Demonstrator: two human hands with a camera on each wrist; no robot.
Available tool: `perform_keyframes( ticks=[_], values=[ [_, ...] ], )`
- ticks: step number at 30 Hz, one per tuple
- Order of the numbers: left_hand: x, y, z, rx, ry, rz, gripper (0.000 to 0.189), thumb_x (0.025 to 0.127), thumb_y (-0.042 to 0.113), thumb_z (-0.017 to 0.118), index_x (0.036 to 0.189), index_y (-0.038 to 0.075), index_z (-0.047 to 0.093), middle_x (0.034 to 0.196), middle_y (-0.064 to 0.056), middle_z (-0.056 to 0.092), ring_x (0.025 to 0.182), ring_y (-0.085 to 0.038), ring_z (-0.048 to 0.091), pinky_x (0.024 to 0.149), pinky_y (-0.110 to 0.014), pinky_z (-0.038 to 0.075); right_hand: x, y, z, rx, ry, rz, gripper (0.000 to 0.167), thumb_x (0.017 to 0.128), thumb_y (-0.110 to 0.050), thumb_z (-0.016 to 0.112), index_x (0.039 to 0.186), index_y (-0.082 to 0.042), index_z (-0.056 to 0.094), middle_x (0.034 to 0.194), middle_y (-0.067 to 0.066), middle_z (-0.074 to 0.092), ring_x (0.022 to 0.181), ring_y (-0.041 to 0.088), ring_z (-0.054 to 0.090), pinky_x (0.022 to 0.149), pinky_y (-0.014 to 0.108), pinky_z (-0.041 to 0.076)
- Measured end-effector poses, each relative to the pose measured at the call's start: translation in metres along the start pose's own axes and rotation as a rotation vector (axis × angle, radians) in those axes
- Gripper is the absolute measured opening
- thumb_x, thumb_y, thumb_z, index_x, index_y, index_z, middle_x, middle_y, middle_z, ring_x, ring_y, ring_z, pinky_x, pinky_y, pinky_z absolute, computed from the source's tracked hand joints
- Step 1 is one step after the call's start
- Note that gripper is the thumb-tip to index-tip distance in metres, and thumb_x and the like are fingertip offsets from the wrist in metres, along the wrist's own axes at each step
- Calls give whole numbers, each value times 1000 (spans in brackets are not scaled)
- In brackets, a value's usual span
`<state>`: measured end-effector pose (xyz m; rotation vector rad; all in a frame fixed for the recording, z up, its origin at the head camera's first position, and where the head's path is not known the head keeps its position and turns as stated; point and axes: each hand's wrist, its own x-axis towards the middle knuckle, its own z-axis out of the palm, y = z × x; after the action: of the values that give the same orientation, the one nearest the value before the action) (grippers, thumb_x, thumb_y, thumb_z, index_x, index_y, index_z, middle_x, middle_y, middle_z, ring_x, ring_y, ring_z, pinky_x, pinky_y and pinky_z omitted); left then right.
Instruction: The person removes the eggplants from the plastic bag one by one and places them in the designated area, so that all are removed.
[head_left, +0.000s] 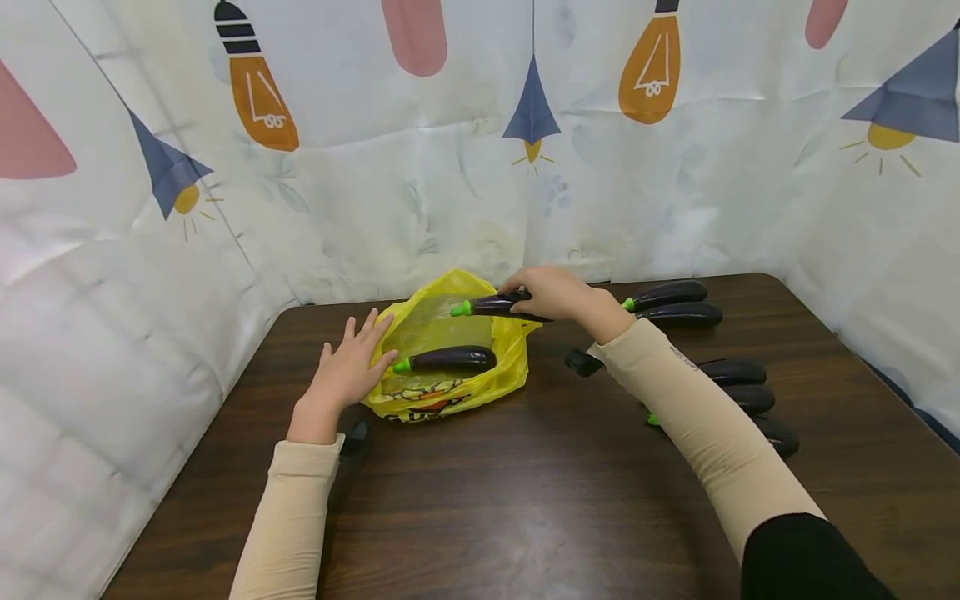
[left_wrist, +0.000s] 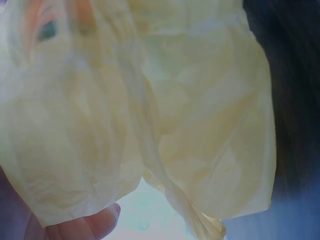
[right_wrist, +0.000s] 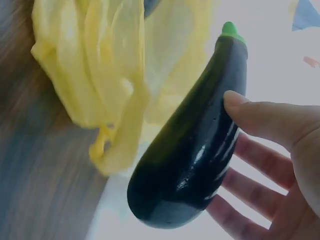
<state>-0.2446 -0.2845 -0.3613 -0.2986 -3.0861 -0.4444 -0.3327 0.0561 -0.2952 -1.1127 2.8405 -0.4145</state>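
Observation:
A yellow plastic bag (head_left: 510,371) lies with its mouth wide apart on the table. One dark purple eggplant (head_left: 453,359) with a green stem rests inside it. My right hand (head_left: 551,293) grips another eggplant (right_wrist: 195,150) over the bag's right rim, green stem pointing left. In the right wrist view, the thumb (right_wrist: 260,117) presses one side and the fingers curl behind it. My left hand (head_left: 348,367) has its fingers spread at the bag's left rim, near the stem of the eggplant inside. Pale yellow bag film fills most of the left wrist view and hides much of that hand.
On the right of the brown table (head_left: 480,517), two eggplants (head_left: 678,314) lie at the back, and several more eggplants (head_left: 750,398) lie nearer, partly covered by my right sleeve (head_left: 712,425). A patterned white curtain (head_left: 375,192) stands behind the table's far edge.

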Motion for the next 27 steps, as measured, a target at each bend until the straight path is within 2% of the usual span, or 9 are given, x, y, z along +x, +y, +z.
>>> perform_keyframes(
  ticks=[5,11,16,22,27],
  values=[
    [0,0,1,0,-6,4,71,108,34,54,167,16,17,171,-17,5,153,-49,-2,107,-83,2,17,-14,10,-35,-31,-30,39,102,-20,68,139,-10,66,141,9,62,128,29,59,103,45,50],
    [-1,1,1,0,-11,6,71,108,33,54,166,15,18,171,-17,5,153,-49,-1,107,-83,3,36,-34,22,-149,-72,-40,37,102,-21,68,139,-14,67,139,7,64,122,26,62,95,40,55],
    [-3,0,1,2,-11,3,71,108,34,54,167,15,18,171,-17,6,153,-49,-1,108,-83,4,49,-52,34,-210,-73,-51,37,103,-22,67,139,-15,66,139,6,63,121,23,62,93,37,55],
    [-1,1,3,-2,-6,15,69,108,34,55,166,17,21,171,-13,8,153,-48,-1,108,-83,4,59,-66,47,-241,-51,-11,37,102,-23,67,139,-19,66,139,1,63,120,20,63,90,36,56],
    [1,2,2,9,-13,13,70,108,36,55,166,18,21,172,-11,8,153,-47,-3,108,-83,3,67,-72,58,-277,-68,-8,37,102,-24,68,139,-20,67,138,-1,64,120,17,63,92,33,55]
  ],
)
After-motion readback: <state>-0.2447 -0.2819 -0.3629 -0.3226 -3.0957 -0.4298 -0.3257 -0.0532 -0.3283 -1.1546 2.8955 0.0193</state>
